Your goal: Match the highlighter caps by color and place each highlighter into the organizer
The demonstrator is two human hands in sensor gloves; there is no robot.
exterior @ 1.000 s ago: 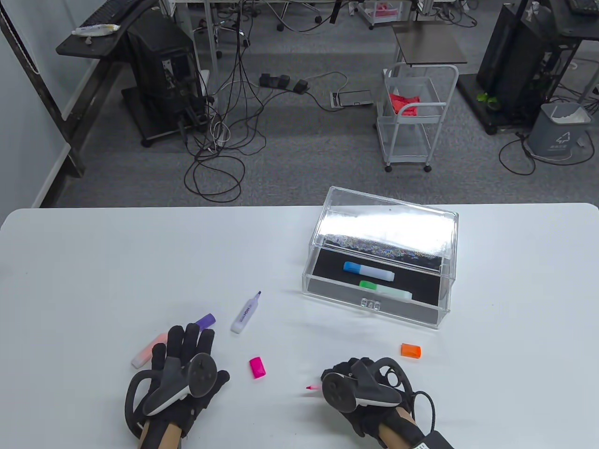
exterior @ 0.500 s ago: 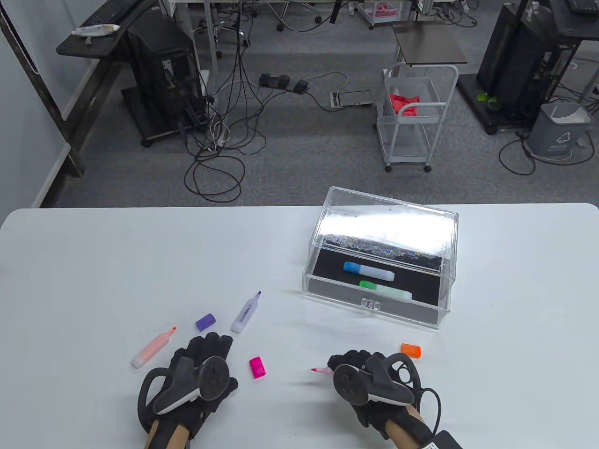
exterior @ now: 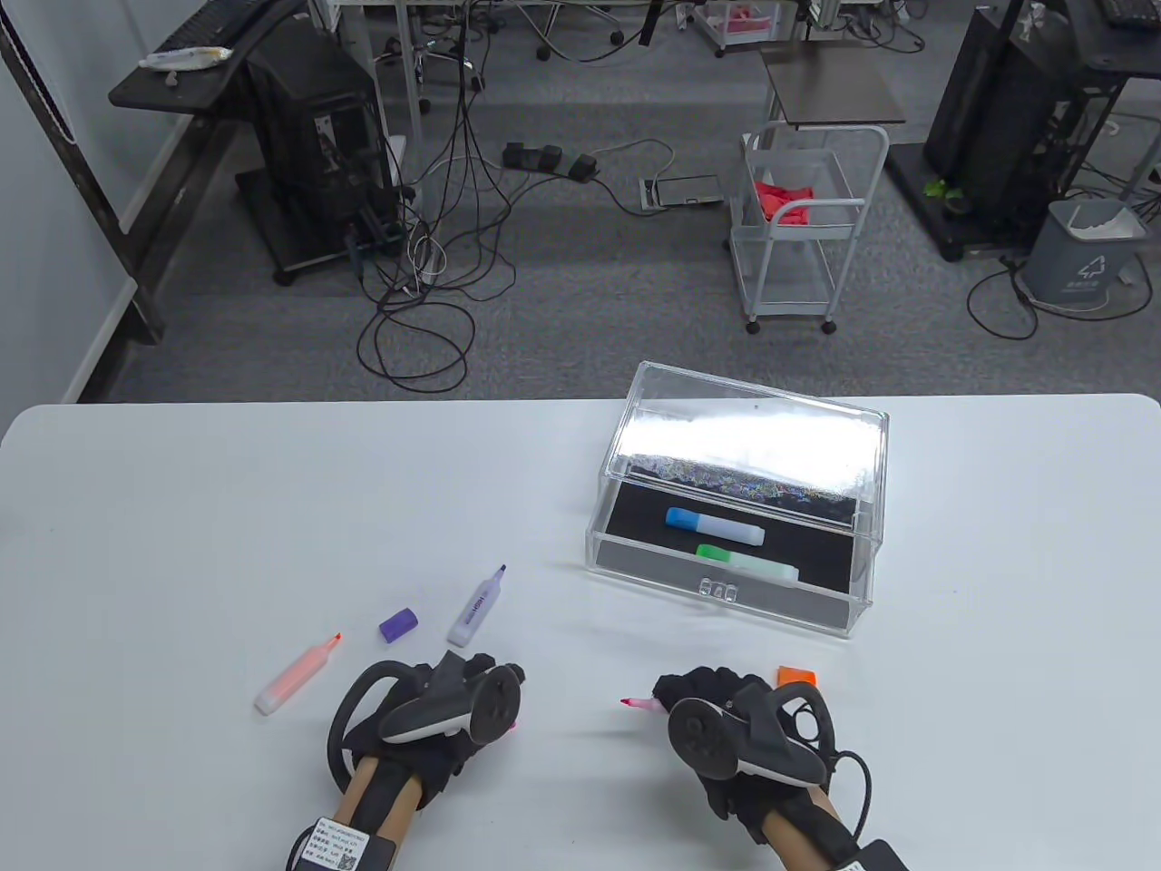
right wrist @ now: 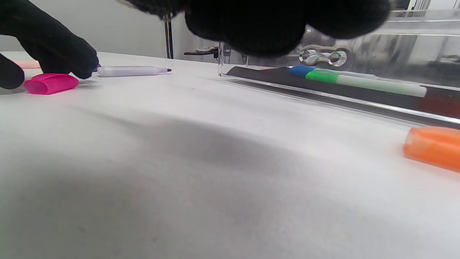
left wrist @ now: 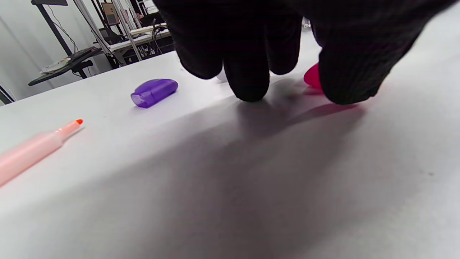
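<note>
My left hand [exterior: 453,717] covers the pink cap [left wrist: 312,76], which lies on the table; the thumb and fingers [left wrist: 248,72] curl down on either side of it. My right hand [exterior: 703,703] grips an uncapped pink highlighter [exterior: 639,704], tip pointing left towards the left hand. The orange cap [exterior: 796,675] lies just beyond the right hand. An uncapped orange highlighter [exterior: 295,676], a purple cap [exterior: 397,625] and an uncapped purple highlighter [exterior: 478,606] lie left of centre. The clear organizer [exterior: 726,590] holds a capped blue highlighter [exterior: 715,526] and a capped green highlighter [exterior: 748,562].
The organizer's clear lid [exterior: 753,435] stands raised at its back. The white table's far edge [exterior: 363,406] runs just behind it. Beyond are floor cables and a white trolley [exterior: 807,227].
My left hand moved right from the orange highlighter and purple cap to the pink cap and closed over it. My right hand carried the pink highlighter a little right and farther from the front edge.
</note>
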